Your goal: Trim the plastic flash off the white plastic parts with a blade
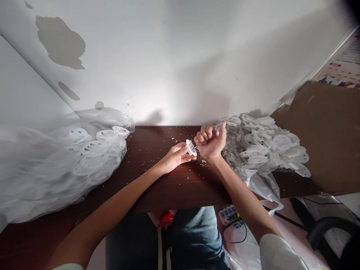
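My left hand [176,158] pinches a round white slotted plastic disc [191,147] between thumb and fingers, tilted nearly on edge above the dark table. Close beside it on the right, my right hand [211,141] is wrapped round a screwdriver-like tool [216,129] with a clear purplish handle. Its thin metal shaft points at the disc's right side; whether the tip touches it I cannot tell. Tiny white plastic scraps lie scattered on the tabletop [168,187] under both hands.
A large clear bag [64,176] full of white discs fills the left side. On the right, more white discs [270,144] are heaped beside a pile of scraps [232,150], with a brown cardboard box [323,138] beyond. A white wall [174,67] rises behind the table.
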`<state>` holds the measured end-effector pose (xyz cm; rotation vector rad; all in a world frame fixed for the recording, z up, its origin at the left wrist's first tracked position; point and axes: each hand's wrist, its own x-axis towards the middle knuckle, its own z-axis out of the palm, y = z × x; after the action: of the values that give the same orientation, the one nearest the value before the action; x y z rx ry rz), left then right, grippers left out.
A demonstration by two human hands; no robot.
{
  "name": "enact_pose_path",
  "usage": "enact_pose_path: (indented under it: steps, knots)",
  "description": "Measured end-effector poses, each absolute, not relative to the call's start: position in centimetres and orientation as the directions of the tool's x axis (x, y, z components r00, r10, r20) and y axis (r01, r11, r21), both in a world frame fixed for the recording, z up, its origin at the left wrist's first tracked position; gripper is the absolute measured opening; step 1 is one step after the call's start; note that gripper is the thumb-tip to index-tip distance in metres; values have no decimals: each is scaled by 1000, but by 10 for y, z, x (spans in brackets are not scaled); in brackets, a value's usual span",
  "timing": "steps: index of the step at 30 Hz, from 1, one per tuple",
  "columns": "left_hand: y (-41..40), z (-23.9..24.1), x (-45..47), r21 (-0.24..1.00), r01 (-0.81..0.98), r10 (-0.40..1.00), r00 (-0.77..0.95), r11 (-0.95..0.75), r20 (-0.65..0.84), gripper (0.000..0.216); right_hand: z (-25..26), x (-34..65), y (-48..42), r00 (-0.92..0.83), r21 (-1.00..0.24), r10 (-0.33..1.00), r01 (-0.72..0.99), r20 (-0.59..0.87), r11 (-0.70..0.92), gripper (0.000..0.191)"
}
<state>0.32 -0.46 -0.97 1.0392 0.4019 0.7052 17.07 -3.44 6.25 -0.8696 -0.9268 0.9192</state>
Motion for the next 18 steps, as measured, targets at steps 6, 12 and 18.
enact_pose_path:
  steps: [6,12,18]
  knots:
    - [-5,-10,3,885,-340,702,712,317,23,50,64,169,-34,285,-814,926,-457,249,359,74]
    - [-5,-11,3,881,-362,700,712,303,51,50,61,169,-32,249,-662,922,-643,295,385,71]
    - [-5,-11,3,877,-359,708,706,320,30,49,61,167,-32,213,-604,917,-698,337,384,69]
